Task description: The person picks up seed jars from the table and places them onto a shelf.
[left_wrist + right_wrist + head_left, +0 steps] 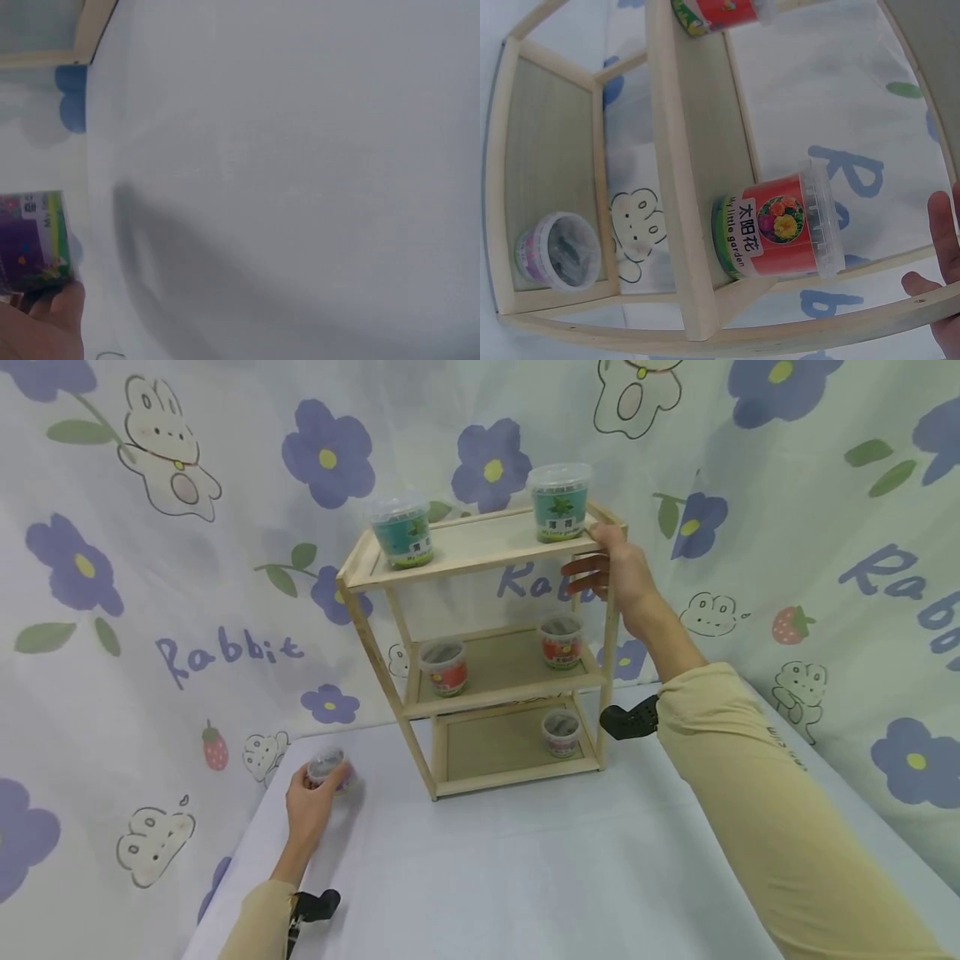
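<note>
In the head view, my left hand [309, 806] grips a small clear-lidded plant tub [327, 765] over the table's left side. The left wrist view shows the purple label of this tub [34, 244], fingers below it. My right hand [626, 577] holds the upper right corner of a three-tier wooden shelf [480, 566], fingers under the top board. Two teal tubs stand on top, a left one [403, 535] and a right one [561, 510]. The middle tier bears two red tubs, a left one [444, 672] and a right one [561, 643].
One pink-labelled tub [561, 735] stands at the right of the bottom tier. The shelf is on a white-covered table [495, 860]. A curtain [225, 677] with flowers and rabbits hangs close behind and along both sides.
</note>
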`<act>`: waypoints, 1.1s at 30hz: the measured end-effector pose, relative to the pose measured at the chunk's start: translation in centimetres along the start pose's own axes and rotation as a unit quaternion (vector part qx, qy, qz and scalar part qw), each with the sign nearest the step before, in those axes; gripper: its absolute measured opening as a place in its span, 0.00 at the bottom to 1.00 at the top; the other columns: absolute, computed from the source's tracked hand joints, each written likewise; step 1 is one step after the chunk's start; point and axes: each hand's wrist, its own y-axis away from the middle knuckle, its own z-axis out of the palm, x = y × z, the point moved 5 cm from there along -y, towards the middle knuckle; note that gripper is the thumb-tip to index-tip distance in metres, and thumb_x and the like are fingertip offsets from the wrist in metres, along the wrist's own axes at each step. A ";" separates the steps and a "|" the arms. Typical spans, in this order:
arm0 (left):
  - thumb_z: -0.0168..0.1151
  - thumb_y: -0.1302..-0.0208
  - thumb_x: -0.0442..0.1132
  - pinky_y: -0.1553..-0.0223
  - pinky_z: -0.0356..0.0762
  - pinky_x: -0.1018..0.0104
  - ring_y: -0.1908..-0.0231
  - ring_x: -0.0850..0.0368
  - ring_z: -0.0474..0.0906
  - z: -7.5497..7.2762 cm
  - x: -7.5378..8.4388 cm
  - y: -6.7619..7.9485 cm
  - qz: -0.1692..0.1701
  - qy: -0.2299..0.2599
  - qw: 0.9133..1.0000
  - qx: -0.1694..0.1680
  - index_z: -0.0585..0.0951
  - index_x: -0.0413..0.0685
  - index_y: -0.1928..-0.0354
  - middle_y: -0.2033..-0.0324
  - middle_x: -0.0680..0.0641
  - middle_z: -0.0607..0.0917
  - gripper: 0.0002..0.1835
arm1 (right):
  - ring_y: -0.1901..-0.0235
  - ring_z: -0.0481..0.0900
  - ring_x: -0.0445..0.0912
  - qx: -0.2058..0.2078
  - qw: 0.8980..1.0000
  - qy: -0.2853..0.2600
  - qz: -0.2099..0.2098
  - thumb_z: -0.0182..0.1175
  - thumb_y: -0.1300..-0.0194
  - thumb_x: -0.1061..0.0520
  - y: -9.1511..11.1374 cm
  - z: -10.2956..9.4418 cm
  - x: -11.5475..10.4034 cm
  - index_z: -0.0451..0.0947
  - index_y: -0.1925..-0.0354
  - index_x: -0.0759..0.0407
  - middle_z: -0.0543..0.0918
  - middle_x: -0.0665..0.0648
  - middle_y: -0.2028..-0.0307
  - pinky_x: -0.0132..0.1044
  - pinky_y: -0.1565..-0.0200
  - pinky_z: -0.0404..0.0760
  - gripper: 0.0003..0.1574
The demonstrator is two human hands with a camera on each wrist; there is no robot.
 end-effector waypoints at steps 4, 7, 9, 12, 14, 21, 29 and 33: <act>0.65 0.39 0.63 0.31 0.63 0.48 0.31 0.41 0.62 0.0 0.0 0.9 -0.002 -0.003 1.000 -0.017 0.51 0.38 0.24 0.31 0.33 0.65 0.54 | 0.63 0.84 0.52 0.002 1.000 0.005 0.003 0.34 0.26 0.36 0.1 0.0 0.0 0.77 0.43 0.53 0.85 0.47 0.68 0.41 0.55 0.69 0.35; 0.66 0.39 0.62 0.31 0.62 0.48 0.30 0.40 0.62 0.1 0.0 1.6 0.000 -0.001 1.000 -0.026 0.52 0.37 0.24 0.30 0.32 0.64 0.54 | 0.62 0.84 0.53 0.003 1.000 0.008 0.004 0.34 0.26 0.36 0.1 -0.1 0.0 0.77 0.42 0.53 0.86 0.49 0.66 0.41 0.54 0.69 0.35; 0.66 0.39 0.62 0.31 0.62 0.48 0.30 0.39 0.61 0.1 0.0 2.0 0.002 -0.002 1.000 -0.029 0.52 0.36 0.25 0.30 0.31 0.64 0.54 | 0.61 0.84 0.54 0.004 1.000 0.010 0.005 0.34 0.26 0.35 0.1 -0.1 0.1 0.77 0.42 0.54 0.86 0.49 0.66 0.41 0.54 0.69 0.35; 0.66 0.38 0.61 0.30 0.61 0.47 0.29 0.37 0.60 0.1 -0.1 2.8 0.003 -0.006 0.999 -0.039 0.52 0.36 0.25 0.30 0.30 0.63 0.53 | 0.60 0.84 0.54 0.003 1.000 0.010 0.007 0.35 0.27 0.35 0.1 0.0 0.1 0.77 0.42 0.54 0.86 0.49 0.66 0.41 0.53 0.69 0.36; 0.65 0.37 0.60 0.30 0.61 0.47 0.29 0.37 0.60 0.3 -0.1 3.4 0.004 -0.010 0.999 -0.048 0.52 0.36 0.25 0.30 0.31 0.63 0.52 | 0.60 0.84 0.54 0.003 1.000 0.011 0.008 0.35 0.27 0.35 0.1 0.0 0.1 0.77 0.42 0.54 0.86 0.48 0.66 0.41 0.53 0.69 0.36; 0.62 0.34 0.58 0.31 0.61 0.49 0.29 0.36 0.58 1.6 0.4 5.6 0.021 -0.029 0.994 -0.104 0.52 0.37 0.25 0.29 0.31 0.62 0.49 | 0.61 0.84 0.53 0.001 1.000 0.008 0.004 0.34 0.27 0.35 0.1 -0.1 0.0 0.77 0.43 0.54 0.86 0.46 0.68 0.41 0.54 0.69 0.36; 0.63 0.33 0.54 0.32 0.63 0.47 0.30 0.34 0.60 3.0 1.0 7.8 0.040 -0.025 0.988 -0.148 0.56 0.39 0.26 0.30 0.31 0.64 0.44 | 0.62 0.84 0.51 0.000 1.000 0.008 0.008 0.34 0.26 0.35 0.1 -0.1 0.1 0.77 0.43 0.54 0.86 0.45 0.69 0.41 0.54 0.69 0.36; 0.65 0.34 0.51 0.33 0.64 0.45 0.31 0.35 0.63 4.1 1.7 9.0 0.050 -0.022 0.984 -0.171 0.59 0.41 0.27 0.31 0.34 0.67 0.40 | 0.62 0.84 0.51 -0.001 1.000 0.007 0.007 0.34 0.26 0.35 0.2 -0.1 0.0 0.77 0.43 0.54 0.86 0.45 0.69 0.42 0.53 0.69 0.35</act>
